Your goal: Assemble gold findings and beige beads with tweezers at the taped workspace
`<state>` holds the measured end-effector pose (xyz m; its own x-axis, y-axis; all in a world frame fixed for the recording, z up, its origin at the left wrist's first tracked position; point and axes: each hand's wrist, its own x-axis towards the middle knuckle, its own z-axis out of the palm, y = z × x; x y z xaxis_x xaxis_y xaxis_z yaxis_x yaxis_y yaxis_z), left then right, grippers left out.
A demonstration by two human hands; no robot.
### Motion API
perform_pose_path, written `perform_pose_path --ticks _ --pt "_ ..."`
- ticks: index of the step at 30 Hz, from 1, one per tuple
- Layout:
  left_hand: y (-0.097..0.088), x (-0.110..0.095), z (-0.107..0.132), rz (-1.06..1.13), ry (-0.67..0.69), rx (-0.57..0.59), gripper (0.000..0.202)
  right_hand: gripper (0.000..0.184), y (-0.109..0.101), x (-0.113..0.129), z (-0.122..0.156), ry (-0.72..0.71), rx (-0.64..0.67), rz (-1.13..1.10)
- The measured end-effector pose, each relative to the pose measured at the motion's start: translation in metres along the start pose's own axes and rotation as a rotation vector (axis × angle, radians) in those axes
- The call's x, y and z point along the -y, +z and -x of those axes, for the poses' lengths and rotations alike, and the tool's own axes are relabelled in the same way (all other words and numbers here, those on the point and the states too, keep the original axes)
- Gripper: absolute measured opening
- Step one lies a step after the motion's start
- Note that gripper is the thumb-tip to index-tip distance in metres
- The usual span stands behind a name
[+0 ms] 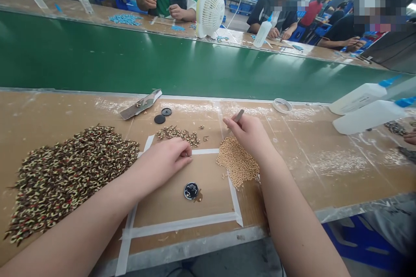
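Note:
My left hand is closed in a pinch above the taped work area; whatever lies between the fingertips is too small or hidden to name. My right hand grips metal tweezers, whose upper end sticks out past the fingers. Below it spreads a heap of small tan beads. Just beyond my left hand lies a small group of brown-and-cream pieces. A round dish of dark, shiny liquid sits within the tape, with a brown spill beside it. Left of my forearm is a large pile of similar small pieces.
Two black round lids and a folded camouflage strip lie toward the back. A white tape ring and white bottles with blue tips are to the right. Beyond the green belt, people work near a fan.

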<state>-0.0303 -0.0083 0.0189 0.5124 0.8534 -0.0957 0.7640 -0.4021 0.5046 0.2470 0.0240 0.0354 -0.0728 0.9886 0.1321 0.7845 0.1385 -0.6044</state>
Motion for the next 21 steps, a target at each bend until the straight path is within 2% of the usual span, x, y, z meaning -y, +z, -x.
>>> perform_pose_path --ticks 4,8,13,15,21 --pt "-0.001 -0.005 0.001 0.026 0.001 -0.037 0.015 0.043 0.001 0.0 0.0 -0.038 0.024 0.005" --pt "-0.001 -0.009 -0.001 0.159 -0.043 -0.05 0.015 0.044 0.003 -0.001 0.0 -0.059 0.047 0.016" --pt "0.004 -0.013 -0.005 0.342 0.027 -0.088 0.018 0.047 0.005 0.0 0.0 -0.048 0.072 0.051" --pt "0.006 -0.015 -0.006 0.395 0.019 -0.079 0.017 0.047 0.005 0.0 0.0 -0.039 0.078 0.058" --pt "0.009 -0.017 -0.006 0.587 -0.115 0.012 0.025 0.044 0.009 -0.002 -0.001 -0.066 0.072 0.027"
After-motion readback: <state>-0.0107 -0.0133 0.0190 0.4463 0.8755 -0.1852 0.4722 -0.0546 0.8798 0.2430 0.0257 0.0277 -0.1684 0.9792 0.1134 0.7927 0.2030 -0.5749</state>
